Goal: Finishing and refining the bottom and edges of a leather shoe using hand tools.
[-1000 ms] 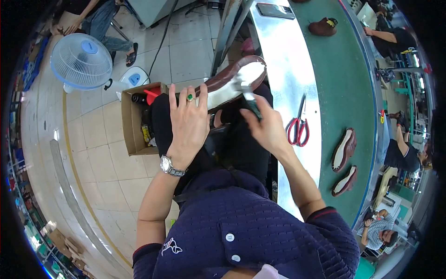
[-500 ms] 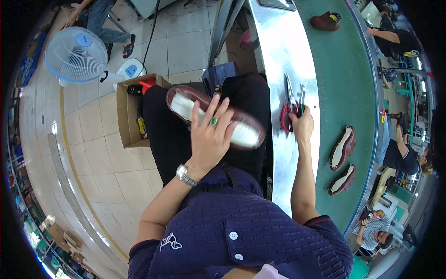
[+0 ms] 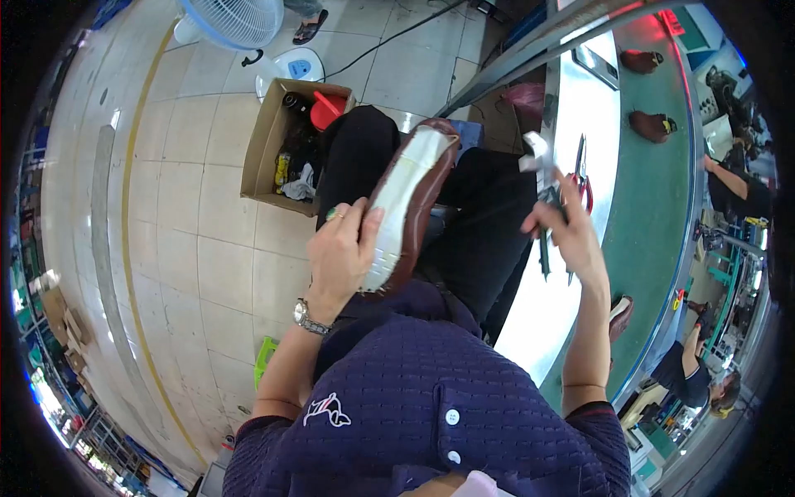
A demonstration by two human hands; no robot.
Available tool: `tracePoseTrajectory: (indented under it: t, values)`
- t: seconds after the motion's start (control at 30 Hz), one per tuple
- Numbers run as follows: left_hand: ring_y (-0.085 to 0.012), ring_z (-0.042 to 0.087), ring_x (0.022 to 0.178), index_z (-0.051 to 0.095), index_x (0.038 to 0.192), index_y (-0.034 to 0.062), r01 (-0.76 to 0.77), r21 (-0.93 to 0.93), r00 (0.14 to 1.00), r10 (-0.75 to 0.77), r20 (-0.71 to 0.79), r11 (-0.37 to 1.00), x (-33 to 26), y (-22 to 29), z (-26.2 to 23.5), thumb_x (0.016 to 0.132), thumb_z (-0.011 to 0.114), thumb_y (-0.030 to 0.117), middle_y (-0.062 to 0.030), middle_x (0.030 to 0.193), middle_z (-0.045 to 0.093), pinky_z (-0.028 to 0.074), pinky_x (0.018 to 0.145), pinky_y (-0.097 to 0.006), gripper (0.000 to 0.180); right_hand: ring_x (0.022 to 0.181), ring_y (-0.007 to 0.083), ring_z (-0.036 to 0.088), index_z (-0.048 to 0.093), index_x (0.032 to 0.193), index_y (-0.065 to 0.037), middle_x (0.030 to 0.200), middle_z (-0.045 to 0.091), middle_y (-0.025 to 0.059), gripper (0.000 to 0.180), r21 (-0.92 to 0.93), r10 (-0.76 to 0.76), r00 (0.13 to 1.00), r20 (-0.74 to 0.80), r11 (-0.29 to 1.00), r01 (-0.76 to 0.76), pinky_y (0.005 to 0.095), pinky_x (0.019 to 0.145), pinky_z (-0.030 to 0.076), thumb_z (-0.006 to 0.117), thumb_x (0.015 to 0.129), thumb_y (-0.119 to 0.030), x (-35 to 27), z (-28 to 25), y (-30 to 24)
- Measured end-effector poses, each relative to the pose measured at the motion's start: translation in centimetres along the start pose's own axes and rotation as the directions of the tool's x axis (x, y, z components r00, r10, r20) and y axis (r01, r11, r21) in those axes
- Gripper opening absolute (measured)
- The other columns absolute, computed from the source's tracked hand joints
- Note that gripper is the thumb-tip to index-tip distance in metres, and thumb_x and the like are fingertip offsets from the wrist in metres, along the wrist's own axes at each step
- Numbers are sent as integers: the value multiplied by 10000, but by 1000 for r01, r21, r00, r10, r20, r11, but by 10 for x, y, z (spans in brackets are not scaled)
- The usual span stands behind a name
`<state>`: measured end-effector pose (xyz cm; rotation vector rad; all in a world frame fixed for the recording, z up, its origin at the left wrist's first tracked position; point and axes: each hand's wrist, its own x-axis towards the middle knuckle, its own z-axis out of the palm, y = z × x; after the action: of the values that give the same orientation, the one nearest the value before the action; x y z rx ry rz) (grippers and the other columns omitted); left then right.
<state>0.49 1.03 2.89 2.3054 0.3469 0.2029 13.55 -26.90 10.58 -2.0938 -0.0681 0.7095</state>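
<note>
My left hand [image 3: 338, 248] is closed round the side and one end of a brown leather shoe [image 3: 424, 211], held over my lap. The shoe is sole side up, with a pale insole [image 3: 406, 182] showing and small points along its near end. Over the edge of the metal worktop, my right hand [image 3: 571, 232] grips dark-handled pliers [image 3: 544, 197] with a bright metal head pointing away from me. Just beyond that hand, a red-handled tool [image 3: 589, 192] lies on the worktop, partly hidden by the fingers.
The shiny metal worktop [image 3: 530, 311] runs along my right, with a green conveyor belt [image 3: 650, 190] beyond it carrying brown shoes [image 3: 652, 126]. A cardboard box [image 3: 261, 161] stands left of my legs, near a fan [image 3: 236, 21]. A metal post [image 3: 513, 66] slants across ahead.
The pliers have come up off the worktop in my right hand. My left hand has shifted to the shoe's near end, and the shoe has turned more lengthwise. The view has swung.
</note>
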Motion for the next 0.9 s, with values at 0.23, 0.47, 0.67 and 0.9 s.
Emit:
tracePoseTrajectory:
  t: [0.23, 0.47, 0.67, 0.9]
  values:
    - [-315, 649, 795, 624, 1137, -86, 67, -223, 988, -34, 148, 972, -4, -1, -3, 975, 530, 176, -182, 879, 645, 509, 691, -368, 322, 943, 399, 662, 257, 1523, -173, 1080, 653, 239, 704, -474, -9, 860, 511, 831, 291, 445, 807, 534, 590, 908, -87, -18, 66, -73]
    - [-289, 648, 947, 454, 1369, -62, -59, -60, 964, 72, 255, 996, -10, -6, 6, 924, 613, 127, -173, 1135, 625, 527, 804, -340, 509, 781, 351, 696, 199, 1539, -272, 916, 657, 264, 754, -710, -104, 861, 498, 521, 474, 400, 619, 587, 539, 904, -50, -22, 90, -68]
    - [-158, 309, 1395, 100, 1563, 122, 683, -729, 721, 197, 665, -38, 25, -28, 18, 974, 588, 302, -61, 1571, 246, 265, 1140, -316, 786, 746, 320, 702, 208, 1536, -316, 918, 667, 246, 738, -704, -155, 874, 460, 536, 466, 384, 510, 577, 531, 923, -60, -25, 93, -50]
    - [-179, 324, 1381, 68, 1570, 174, 709, -703, 702, 137, 699, -47, 49, -13, 43, 980, 560, 384, -67, 1565, 257, 283, 1121, -312, 796, 628, 284, 662, 279, 1518, -277, 779, 656, 159, 720, -674, -191, 877, 441, 575, 464, 385, 509, 537, 595, 898, -93, -25, 83, -49]
